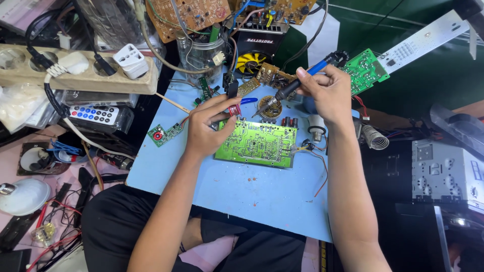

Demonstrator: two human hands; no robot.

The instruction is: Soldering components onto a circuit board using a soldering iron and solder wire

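Green circuit board (255, 142) lies flat on the blue tabletop (252, 191), just under the left hand (205, 127), whose fingers (222, 103) pinch a small red component (234, 109). Right hand (327, 93) has its fingers closed around a blue-handled soldering iron (297, 85), tip just beside that component.

A black rectangular label (256, 40) with light lettering sits atop the fan unit (250, 60) at the tabletop's far edge. No packages or screens visible.
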